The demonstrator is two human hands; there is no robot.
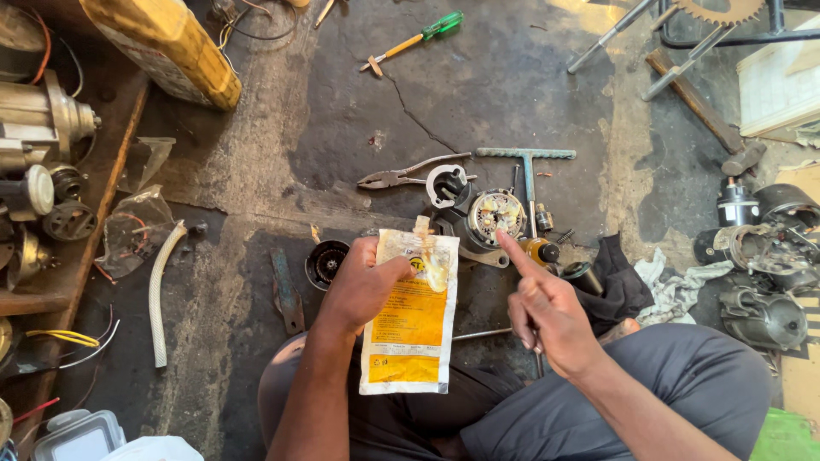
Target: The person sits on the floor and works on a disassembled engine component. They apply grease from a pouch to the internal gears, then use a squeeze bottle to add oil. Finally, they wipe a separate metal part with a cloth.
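Observation:
My left hand (359,286) grips a yellow and white plastic pouch (412,318) near its top, where a small nozzle sticks up. My right hand (547,307) holds nothing; its index finger points out toward a round motor part (494,213) with copper windings lying on the dark floor just beyond the pouch. Both hands hover above my crossed legs in grey trousers (683,376).
Pliers (401,175), a T-handle wrench (528,166), a black round cap (326,260) and a green-handled screwdriver (418,36) lie on the cracked floor. Starter motors (760,256) and rags sit at right. A wooden ledge (111,154) with motor parts runs along the left; a white hose (161,290) beside it.

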